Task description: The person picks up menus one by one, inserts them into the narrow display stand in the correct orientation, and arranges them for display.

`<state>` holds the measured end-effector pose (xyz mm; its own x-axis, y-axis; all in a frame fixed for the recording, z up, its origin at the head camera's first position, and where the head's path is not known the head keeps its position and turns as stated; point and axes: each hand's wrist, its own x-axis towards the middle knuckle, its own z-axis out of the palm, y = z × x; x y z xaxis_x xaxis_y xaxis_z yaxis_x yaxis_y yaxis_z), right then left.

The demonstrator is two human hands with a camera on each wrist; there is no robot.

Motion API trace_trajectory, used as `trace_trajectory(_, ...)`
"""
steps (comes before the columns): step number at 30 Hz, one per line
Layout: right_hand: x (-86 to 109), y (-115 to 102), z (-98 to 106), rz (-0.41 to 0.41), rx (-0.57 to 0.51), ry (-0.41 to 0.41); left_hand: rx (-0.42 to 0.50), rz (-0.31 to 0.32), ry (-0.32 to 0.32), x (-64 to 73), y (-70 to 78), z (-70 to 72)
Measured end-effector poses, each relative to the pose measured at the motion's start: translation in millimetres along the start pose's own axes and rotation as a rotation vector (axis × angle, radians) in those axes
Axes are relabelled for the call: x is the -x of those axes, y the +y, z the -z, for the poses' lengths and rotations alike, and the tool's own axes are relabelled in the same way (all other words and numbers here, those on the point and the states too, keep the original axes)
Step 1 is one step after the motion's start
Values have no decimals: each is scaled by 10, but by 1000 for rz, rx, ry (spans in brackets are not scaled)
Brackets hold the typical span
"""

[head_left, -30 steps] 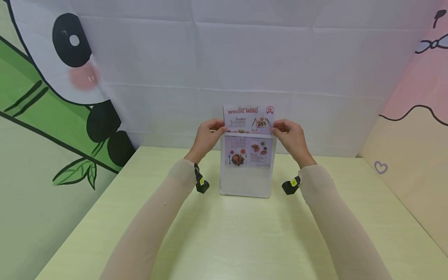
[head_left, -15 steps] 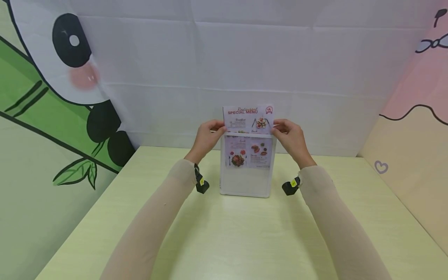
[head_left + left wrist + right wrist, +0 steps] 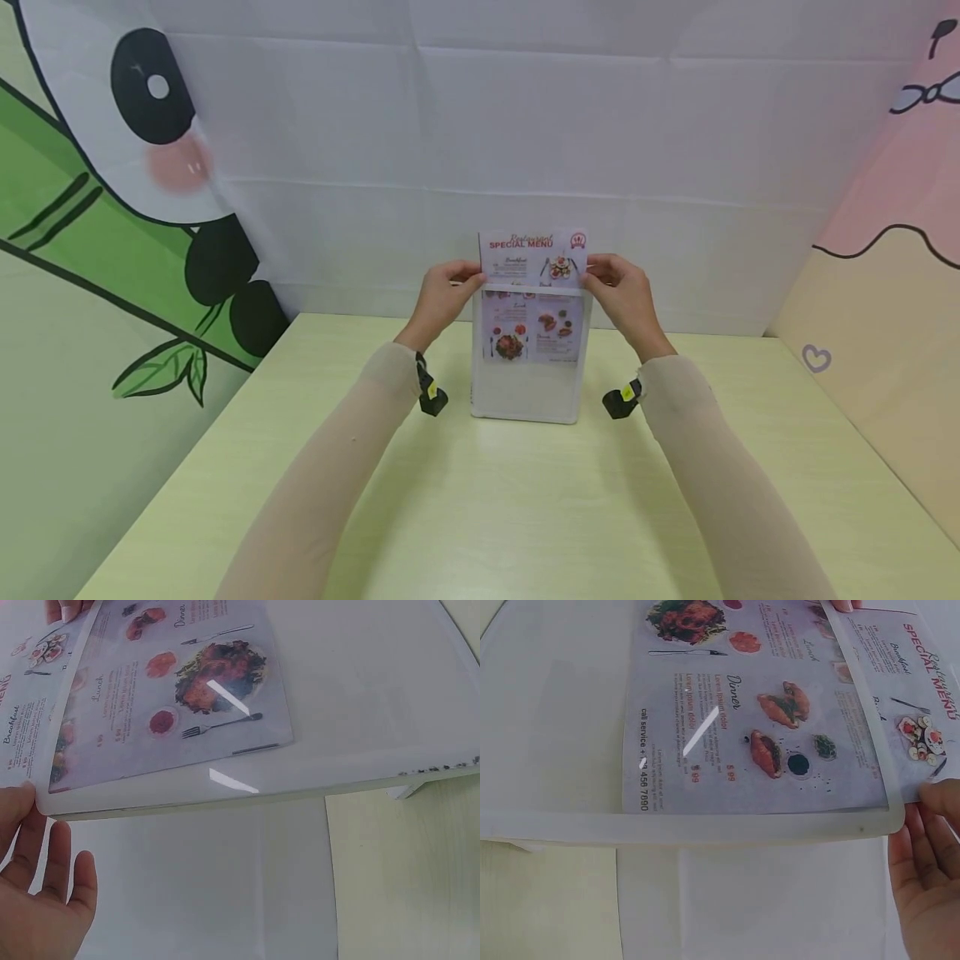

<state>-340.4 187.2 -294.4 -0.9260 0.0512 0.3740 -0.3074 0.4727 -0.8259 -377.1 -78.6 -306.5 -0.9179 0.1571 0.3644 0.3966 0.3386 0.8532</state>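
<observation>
A printed restaurant menu sheet (image 3: 534, 262) stands partly inside a white-edged clear sign holder (image 3: 525, 393), its upper part sticking out above the holder's top edge. My left hand (image 3: 442, 297) pinches the menu's left edge just above the holder's top corner; thumb in front, fingers behind. At the opposite edge my right hand (image 3: 627, 293) pinches the sheet the same way. In the left wrist view the left hand (image 3: 37, 877) has its other fingers loosely bent under the corner. Through the clear front, the menu's lower edge (image 3: 634, 750) shows partway down the holder.
The holder stands tilted back on a pale wood-grain table (image 3: 480, 508), with a support foot (image 3: 407, 790) behind it. A white sheet backdrop (image 3: 525, 133) hangs along the table's far edge. Painted walls (image 3: 870, 333) flank both sides.
The menu sheet has slid slightly down into the holder, after a tiny rise at first. Both hands stay at nearly the same place, and the holder has not moved.
</observation>
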Motion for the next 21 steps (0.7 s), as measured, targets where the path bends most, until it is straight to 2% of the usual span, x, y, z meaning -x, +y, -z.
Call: trace_trajectory(21, 8, 48, -20, -46, -36, 1, -11, 21, -11, 3, -26, -1)
